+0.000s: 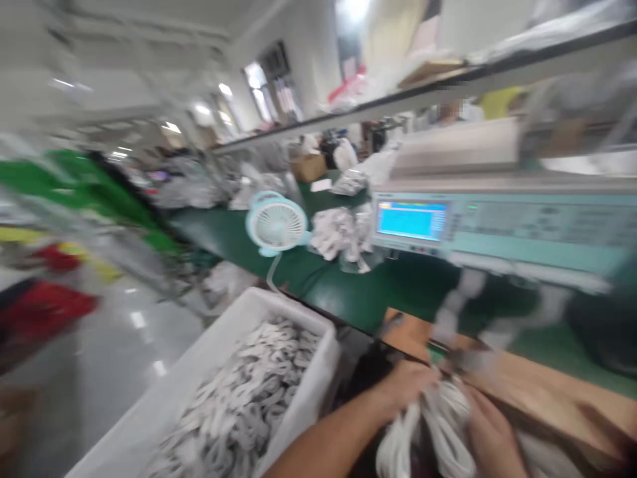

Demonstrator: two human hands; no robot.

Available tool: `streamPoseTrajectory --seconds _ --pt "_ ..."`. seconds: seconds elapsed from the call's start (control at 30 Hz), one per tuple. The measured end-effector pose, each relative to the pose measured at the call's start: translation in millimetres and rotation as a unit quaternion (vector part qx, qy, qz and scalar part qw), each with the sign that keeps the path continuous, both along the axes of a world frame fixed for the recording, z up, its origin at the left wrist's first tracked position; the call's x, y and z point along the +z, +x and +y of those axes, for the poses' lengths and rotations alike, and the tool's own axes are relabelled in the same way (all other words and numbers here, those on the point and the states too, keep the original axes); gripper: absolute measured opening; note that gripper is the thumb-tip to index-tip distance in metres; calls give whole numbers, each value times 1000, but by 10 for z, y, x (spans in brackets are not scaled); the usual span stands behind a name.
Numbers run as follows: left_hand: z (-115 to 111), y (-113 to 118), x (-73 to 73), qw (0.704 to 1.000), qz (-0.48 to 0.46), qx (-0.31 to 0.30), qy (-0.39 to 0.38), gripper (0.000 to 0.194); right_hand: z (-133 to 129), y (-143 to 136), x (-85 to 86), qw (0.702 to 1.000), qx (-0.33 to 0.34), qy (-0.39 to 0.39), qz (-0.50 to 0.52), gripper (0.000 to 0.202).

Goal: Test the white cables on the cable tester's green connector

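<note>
At the lower right, my left hand is closed round a bundle of white cables, gripping it near its top. From the other side my right hand presses against the same bundle, its fingers partly hidden and blurred. Coiled loops of the cable hang down below both hands. Just beyond them is a wooden board along the bench edge, with a blurred fixture at its near side. To the left of my left arm stands a white bin with many coiled white cables in it.
On the green bench stand a light-blue fan, bagged cables and a test instrument with a lit screen. A cardboard box sits farther back. A shelf runs above. Floor lies at the left.
</note>
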State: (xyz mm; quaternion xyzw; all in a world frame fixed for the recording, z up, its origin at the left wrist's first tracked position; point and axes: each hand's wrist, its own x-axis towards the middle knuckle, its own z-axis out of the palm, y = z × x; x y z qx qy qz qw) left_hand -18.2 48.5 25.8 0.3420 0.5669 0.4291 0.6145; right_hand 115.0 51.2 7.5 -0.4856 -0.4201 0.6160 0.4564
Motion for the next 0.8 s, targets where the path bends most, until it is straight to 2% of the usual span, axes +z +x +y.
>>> streamPoseTrajectory --seconds 0.13,0.23,0.27,0.33,0.4,0.43,0.47,0.5,0.57,0.63,0.67,0.73,0.8 --pt "-154 33 -8 998 -37 -53 -16 33 -163 58 74 999 5 -35 25 34" --pt "-287 26 -66 996 -29 -64 -62 37 -241 323 68 997 18 -69 1 32" --pt "-331 22 -80 995 -29 -55 -75 38 -270 490 58 997 30 -68 -34 32" --pt "-398 10 -101 995 -42 -16 -90 39 -333 882 33 984 55 -30 -167 29" --pt "-424 2 -122 993 -65 30 -97 39 -399 1224 26 939 37 38 -338 20" --pt "-422 6 -134 990 -78 47 -104 39 -434 1332 42 915 23 67 -397 14" --pt "-412 19 -148 988 -92 58 -114 39 -468 1384 74 903 23 84 -421 16" --pt "-396 41 -160 985 -105 59 -127 40 -501 1379 119 908 47 92 -407 25" --pt "-357 111 -178 981 -112 38 -153 41 -549 1232 233 934 166 91 -305 45" --pt "-322 188 -178 983 -86 -2 -161 43 -562 1003 331 936 262 99 -215 54" --pt "-309 215 -173 985 -67 -21 -157 44 -558 895 357 933 280 110 -198 53" --pt "-297 226 -157 989 -38 -52 -136 44 -536 735 350 938 272 117 -178 44" --pt "-311 175 -146 991 -14 -74 -110 45 -514 652 273 963 241 61 -102 35"
